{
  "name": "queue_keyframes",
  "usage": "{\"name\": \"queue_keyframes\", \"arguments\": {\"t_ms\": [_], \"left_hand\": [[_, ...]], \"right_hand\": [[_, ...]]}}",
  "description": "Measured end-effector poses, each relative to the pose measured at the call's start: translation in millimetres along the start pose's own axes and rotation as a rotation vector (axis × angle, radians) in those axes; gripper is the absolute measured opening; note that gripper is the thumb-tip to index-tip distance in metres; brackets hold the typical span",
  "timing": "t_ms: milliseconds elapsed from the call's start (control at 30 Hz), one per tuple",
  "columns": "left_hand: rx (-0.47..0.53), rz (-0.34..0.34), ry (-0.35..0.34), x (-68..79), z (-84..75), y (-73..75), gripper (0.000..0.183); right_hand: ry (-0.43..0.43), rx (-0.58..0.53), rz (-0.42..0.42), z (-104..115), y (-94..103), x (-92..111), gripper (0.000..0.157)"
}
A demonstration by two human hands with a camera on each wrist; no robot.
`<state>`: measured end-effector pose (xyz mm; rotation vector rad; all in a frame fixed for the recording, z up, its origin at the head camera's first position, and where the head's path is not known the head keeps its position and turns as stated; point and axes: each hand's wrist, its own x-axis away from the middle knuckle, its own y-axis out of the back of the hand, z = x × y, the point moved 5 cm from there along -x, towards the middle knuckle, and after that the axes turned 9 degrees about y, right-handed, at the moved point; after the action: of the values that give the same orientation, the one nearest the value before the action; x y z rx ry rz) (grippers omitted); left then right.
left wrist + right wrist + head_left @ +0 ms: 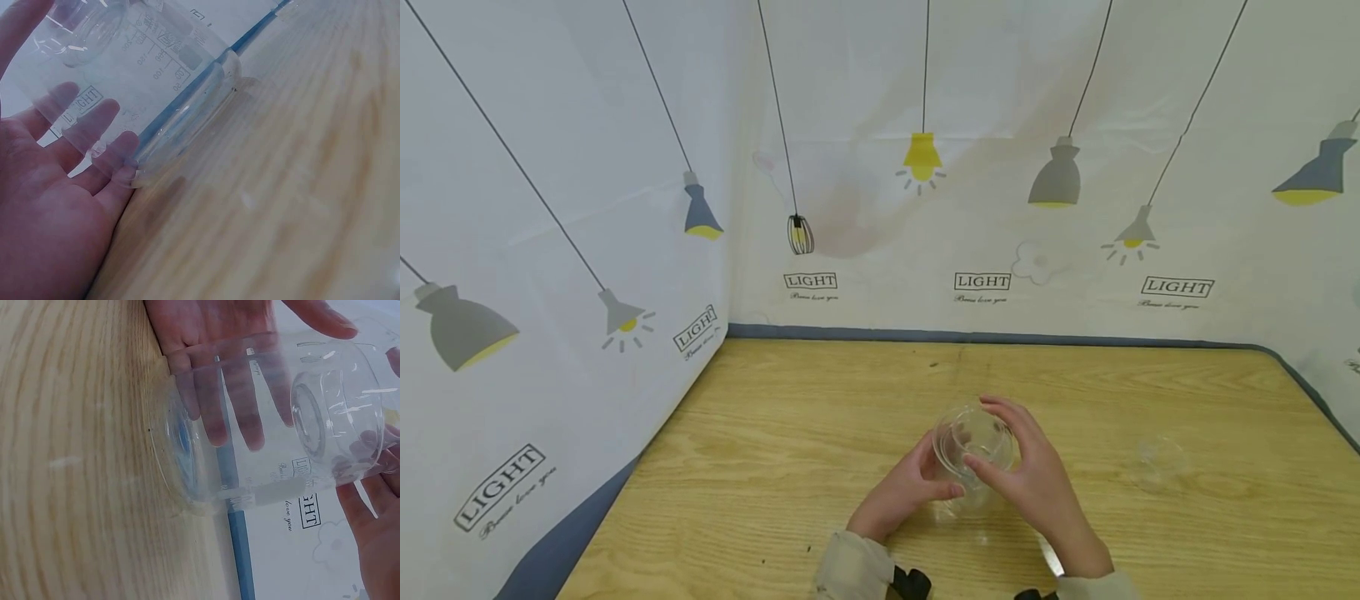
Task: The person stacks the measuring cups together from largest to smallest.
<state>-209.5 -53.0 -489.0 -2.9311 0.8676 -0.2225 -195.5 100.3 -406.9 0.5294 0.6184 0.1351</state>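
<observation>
A clear measuring beaker (156,81) with a printed scale stands upright on the wooden table. My left hand (904,487) holds it from the left, fingers behind the wall and thumb in front. A smaller clear cup (340,419) sits partly down inside the beaker's mouth, its base well above the beaker's bottom. My right hand (1036,473) grips this cup at its rim, thumb on the near side and fingers over the far side. In the right wrist view, the left fingers (244,419) show through the beaker's wall.
Another low, clear object (1157,461) lies on the table (790,417) to the right, its outline faint. A white cloth printed with lamps (880,208) hangs behind and along the sides, its dark blue border meeting the table's far edge.
</observation>
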Motion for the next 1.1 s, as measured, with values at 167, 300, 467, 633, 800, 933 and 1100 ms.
{"name": "queue_keyframes", "arguments": {"t_ms": [167, 300, 467, 633, 800, 933, 1100], "left_hand": [[-0.004, -0.006, 0.017, 0.1, 1.0, 0.2, 0.076], [-0.015, -0.017, 0.039, 1.5, -0.8, 0.0, 0.077], [-0.015, -0.012, 0.053, 7.1, -11.9, -3.2, 0.076], [-0.013, -0.003, 0.054, 10.5, -18.7, -5.8, 0.076], [-0.006, -0.003, 0.047, 6.6, -10.8, -3.9, 0.078], [0.001, -0.005, 0.045, 4.3, -5.8, -2.2, 0.078], [-0.004, 0.006, 0.029, 8.6, -15.3, -5.4, 0.079]], "right_hand": [[-0.035, -0.002, 0.005, -1, -0.6, 0, 0.060], [-0.061, -0.008, 0.007, -4, -1.7, 0, 0.059], [-0.070, -0.013, 0.015, -5, -2.2, 1, 0.058], [-0.084, -0.006, 0.025, -6, -2.5, 1, 0.058], [-0.096, -0.002, 0.034, -6, -2.6, 2, 0.057], [-0.101, 0.003, 0.039, -7, -2.5, 2, 0.057], [-0.109, 0.003, 0.048, -7, -2.3, 2, 0.056]]}}
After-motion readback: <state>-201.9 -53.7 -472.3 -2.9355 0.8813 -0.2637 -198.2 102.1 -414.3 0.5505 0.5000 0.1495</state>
